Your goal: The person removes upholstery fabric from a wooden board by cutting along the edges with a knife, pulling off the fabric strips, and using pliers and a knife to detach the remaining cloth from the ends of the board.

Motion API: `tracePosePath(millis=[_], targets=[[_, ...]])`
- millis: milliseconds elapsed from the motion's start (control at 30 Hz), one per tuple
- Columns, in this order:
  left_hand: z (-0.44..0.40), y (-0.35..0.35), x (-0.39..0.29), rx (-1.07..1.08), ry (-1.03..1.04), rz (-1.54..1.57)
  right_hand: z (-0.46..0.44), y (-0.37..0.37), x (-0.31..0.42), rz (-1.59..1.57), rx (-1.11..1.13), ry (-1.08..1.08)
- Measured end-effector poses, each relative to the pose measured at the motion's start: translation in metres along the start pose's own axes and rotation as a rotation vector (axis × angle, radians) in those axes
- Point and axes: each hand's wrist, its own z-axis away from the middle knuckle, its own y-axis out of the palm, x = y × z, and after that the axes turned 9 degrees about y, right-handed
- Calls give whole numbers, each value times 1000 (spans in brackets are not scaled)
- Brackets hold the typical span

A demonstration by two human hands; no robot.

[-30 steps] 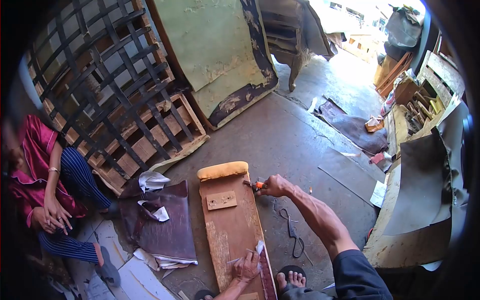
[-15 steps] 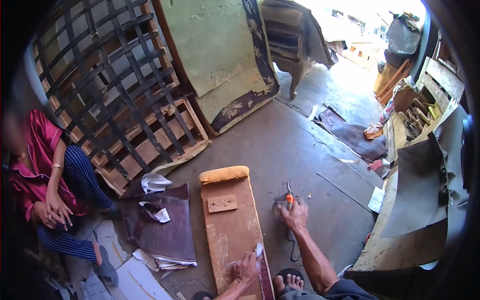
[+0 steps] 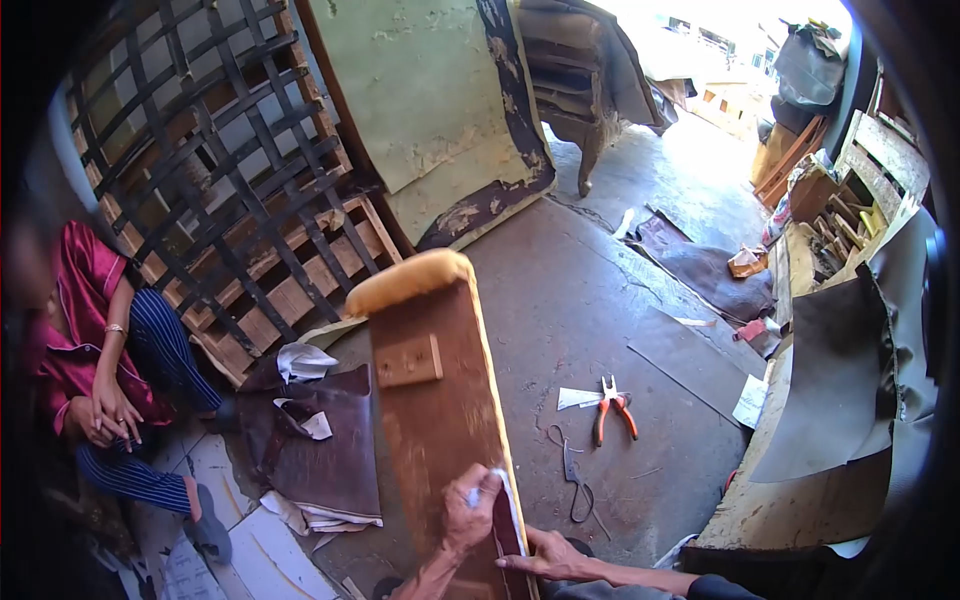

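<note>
Board (image 3: 440,440): brown, worn wood | padding (image 3: 415,281): matt yellow foam

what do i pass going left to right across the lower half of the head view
seated person, folded maroon sheet, padded board, scissors, orange-handled pliers, white paper, big grey sheet

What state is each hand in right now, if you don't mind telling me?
Left hand: fingers closed on some white material, at the padded board.
Right hand: gripping the padded board's edge, thumb on top.
</note>
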Motion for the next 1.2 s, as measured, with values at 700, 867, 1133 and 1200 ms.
tracePosePath(millis=[700,867,1133,1200], targets=[[-99,34,38,-194,103,-6,-70,-59,40,20,-358,-159],[-80,20,97,46,-152,-680,-87,-30,-13,356,-331,173],[-81,9,132,115,-253,-637,-45,-76,-58,643,-682,212],[-104,6,141,57,-204,-333,-37,-69,-67,706,-690,161]])
